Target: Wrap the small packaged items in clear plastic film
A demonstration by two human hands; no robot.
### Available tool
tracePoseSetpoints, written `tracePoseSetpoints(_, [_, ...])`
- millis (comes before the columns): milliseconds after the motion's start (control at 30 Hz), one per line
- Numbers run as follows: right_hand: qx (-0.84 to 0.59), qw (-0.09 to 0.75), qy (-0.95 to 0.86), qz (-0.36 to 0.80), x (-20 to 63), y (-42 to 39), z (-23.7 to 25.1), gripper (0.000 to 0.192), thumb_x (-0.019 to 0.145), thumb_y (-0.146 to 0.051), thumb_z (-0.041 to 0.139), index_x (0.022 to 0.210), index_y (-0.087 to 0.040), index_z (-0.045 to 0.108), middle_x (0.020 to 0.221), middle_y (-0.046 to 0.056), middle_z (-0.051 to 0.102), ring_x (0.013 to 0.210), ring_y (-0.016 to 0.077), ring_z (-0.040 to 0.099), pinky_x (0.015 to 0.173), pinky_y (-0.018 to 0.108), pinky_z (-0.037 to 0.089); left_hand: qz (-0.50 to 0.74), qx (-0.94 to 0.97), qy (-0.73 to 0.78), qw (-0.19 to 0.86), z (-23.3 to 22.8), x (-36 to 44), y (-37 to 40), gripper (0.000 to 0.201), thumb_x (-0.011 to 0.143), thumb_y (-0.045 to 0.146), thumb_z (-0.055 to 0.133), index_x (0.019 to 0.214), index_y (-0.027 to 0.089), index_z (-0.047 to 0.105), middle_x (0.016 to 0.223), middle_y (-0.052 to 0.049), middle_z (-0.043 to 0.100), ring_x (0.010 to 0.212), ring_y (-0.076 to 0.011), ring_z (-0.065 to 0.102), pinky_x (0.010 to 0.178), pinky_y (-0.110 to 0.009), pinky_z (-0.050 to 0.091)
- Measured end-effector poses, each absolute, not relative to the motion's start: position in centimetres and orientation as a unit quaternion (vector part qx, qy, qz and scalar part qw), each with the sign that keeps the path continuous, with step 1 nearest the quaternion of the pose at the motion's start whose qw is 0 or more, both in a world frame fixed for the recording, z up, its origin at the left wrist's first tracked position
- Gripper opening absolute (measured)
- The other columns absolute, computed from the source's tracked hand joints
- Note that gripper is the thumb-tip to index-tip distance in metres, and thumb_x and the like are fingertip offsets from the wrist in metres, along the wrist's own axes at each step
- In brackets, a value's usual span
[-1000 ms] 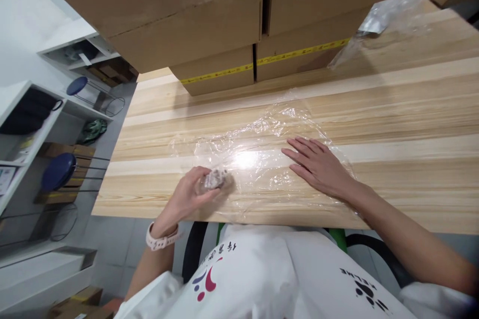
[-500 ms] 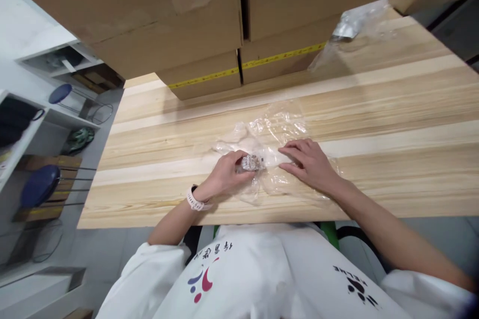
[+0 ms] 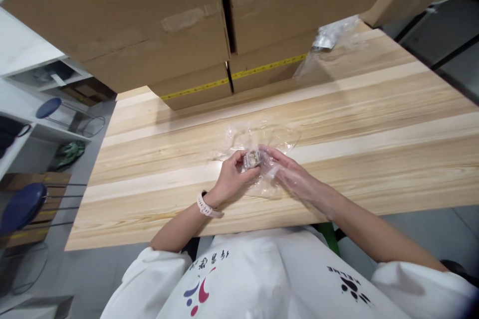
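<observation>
Item: one small speckled grey-white lump (image 3: 251, 159), pinched in the fingertips of the left hand (image 3: 231, 179), on the near middle of the wooden surface (image 3: 374, 124).

Wrapping: one sheet of clear plastic film (image 3: 262, 137), crumpled around and behind the lump and lying on the surface. Part of it drapes over the right hand (image 3: 295, 179).

Hands: two, drawn together at the lump. The left is clamped on it. The right has its fingers stretched toward the lump under the film; whether they grip the lump or only the film cannot be told. One pale wristband (image 3: 205, 205) on the left wrist.

Surroundings, far side: cardboard boxes (image 3: 149, 35) stacked in at least two columns along the back of the surface, the lower ones edged with yellow tape; they overhang the view and close off the far edge. One further clear bag (image 3: 329, 40) lies at the right end of the boxes, against them.

Surroundings, left: white shelving (image 3: 33, 129) off the surface edge, with two blue round-seated stools (image 3: 22, 204) stowed by it.

Edges and room: bare wood runs wide to the right of the hands and to the left as far as the left edge. The near edge lies just under the forearms, with the person's white printed shirt (image 3: 262, 279) below it.
</observation>
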State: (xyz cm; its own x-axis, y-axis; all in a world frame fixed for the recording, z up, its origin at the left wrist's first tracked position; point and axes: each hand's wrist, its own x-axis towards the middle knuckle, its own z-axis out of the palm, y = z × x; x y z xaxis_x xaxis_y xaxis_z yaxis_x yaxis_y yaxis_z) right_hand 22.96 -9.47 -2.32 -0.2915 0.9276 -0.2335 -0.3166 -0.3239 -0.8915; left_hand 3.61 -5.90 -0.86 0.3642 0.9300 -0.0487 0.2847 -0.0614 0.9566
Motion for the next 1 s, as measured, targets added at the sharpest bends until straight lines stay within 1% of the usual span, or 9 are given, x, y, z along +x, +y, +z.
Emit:
tracePoseSetpoints(100, [-0.374, 0.455, -0.406, 0.698, 22.0, -9.7, -2.6, 0.079, 0.078, -0.056, 0.080, 0.148, -0.038, 0.049, 0.154, 0.003, 0.053, 0.139, 0.0263, 0.053, 0.116, 0.044, 0.044, 0.328, 0.690, 0.477, 0.434, -1.3, 3.9, -6.3, 0.040, 0.078, 0.023, 0.076, 0.115, 0.018, 0.064, 0.109, -0.009, 0.072, 0.094, -0.0225, 0.067, 0.086, -0.036, 0.052])
tracePoseSetpoints(167, [-0.407, 0.466, -0.433, 0.655, 21.1, -9.7, -2.8, 0.084, 0.077, -0.053, 0.081, 0.151, -0.036, 0.045, 0.156, 0.004, 0.049, 0.142, 0.0271, 0.049, 0.120, 0.045, 0.039, 0.328, 0.724, 0.476, 0.377, -1.7, 3.9, -6.7, 0.039, 0.080, 0.022, 0.074, 0.117, 0.019, 0.064, 0.111, -0.010, 0.071, 0.098, -0.0242, 0.066, 0.088, -0.038, 0.053])
tracePoseSetpoints(333, [-0.510, 0.484, -0.480, 0.524, 19.1, -10.1, -2.9, 0.065, 0.082, -0.040, 0.074, 0.142, -0.030, 0.053, 0.146, 0.005, 0.058, 0.138, 0.0270, 0.053, 0.119, 0.045, 0.040, 0.327, 0.788, 0.428, 0.299, -2.4, 3.7, -7.1, 0.037, 0.087, 0.018, 0.066, 0.123, 0.020, 0.059, 0.122, -0.012, 0.065, 0.113, -0.0257, 0.063, 0.098, -0.042, 0.053])
tracePoseSetpoints(500, [-0.525, 0.506, -0.460, 0.507, 20.2, -9.6, -3.0, 0.053, 0.080, -0.034, 0.071, 0.131, -0.025, 0.059, 0.134, 0.006, 0.065, 0.123, 0.0250, 0.062, 0.109, 0.042, 0.048, 0.334, 0.809, 0.394, 0.282, -2.3, 3.7, -7.3, 0.057, 0.086, 0.016, 0.069, 0.139, 0.021, 0.048, 0.139, -0.015, 0.049, 0.126, -0.0262, 0.057, 0.100, -0.042, 0.055])
tracePoseSetpoints(633, [-0.569, 0.554, -0.342, 0.502, 25.7, -6.7, -3.6, 0.062, 0.070, -0.037, 0.077, 0.129, -0.027, 0.060, 0.118, 0.003, 0.070, 0.105, 0.0236, 0.068, 0.094, 0.039, 0.055, 0.358, 0.814, 0.373, 0.263, -1.9, 3.4, -7.6, 0.056, 0.093, 0.022, 0.066, 0.144, 0.025, 0.043, 0.148, -0.016, 0.044, 0.137, -0.0278, 0.049, 0.103, -0.044, 0.055])
tracePoseSetpoints(733, [-0.628, 0.579, -0.294, 0.430, 32.0, -4.0, -4.0, 0.077, 0.064, -0.034, 0.077, 0.137, -0.027, 0.055, 0.105, 0.001, 0.070, 0.089, 0.0207, 0.067, 0.079, 0.034, 0.058, 0.352, 0.806, 0.397, 0.263, -2.0, 3.1, -7.5, 0.049, 0.094, 0.018, 0.062, 0.140, 0.026, 0.047, 0.146, -0.014, 0.047, 0.135, -0.0276, 0.050, 0.106, -0.049, 0.052])
tracePoseSetpoints(800, [-0.678, 0.563, -0.299, 0.365, 36.0, -2.5, -4.3, 0.083, 0.065, -0.033, 0.076, 0.143, -0.025, 0.050, 0.098, 0.002, 0.068, 0.079, 0.0193, 0.065, 0.072, 0.032, 0.057, 0.338, 0.793, 0.419, 0.285, -2.3, 3.0, -7.2, 0.047, 0.092, 0.017, 0.062, 0.137, 0.025, 0.050, 0.144, -0.013, 0.049, 0.133, -0.0274, 0.053, 0.105, -0.048, 0.054])
tracePoseSetpoints(900, [-0.716, 0.533, -0.357, 0.275, 40.6, -0.9, -4.6, 0.085, 0.071, -0.035, 0.074, 0.150, -0.024, 0.044, 0.097, 0.004, 0.067, 0.078, 0.0208, 0.064, 0.075, 0.037, 0.056, 0.329, 0.772, 0.438, 0.323, -2.6, 3.0, -6.9, 0.043, 0.092, 0.017, 0.062, 0.134, 0.024, 0.054, 0.141, -0.013, 0.051, 0.133, -0.0269, 0.053, 0.104, -0.046, 0.055])
tracePoseSetpoints(1000, [-0.729, 0.517, -0.403, 0.198, 43.7, 0.8, -5.4, 0.084, 0.074, -0.036, 0.072, 0.152, -0.023, 0.042, 0.112, 0.008, 0.067, 0.095, 0.0241, 0.066, 0.092, 0.044, 0.054, 0.336, 0.758, 0.441, 0.344, -2.8, 3.1, -6.7, 0.039, 0.094, 0.018, 0.060, 0.132, 0.025, 0.056, 0.140, -0.013, 0.053, 0.133, -0.0259, 0.054, 0.104, -0.045, 0.055])
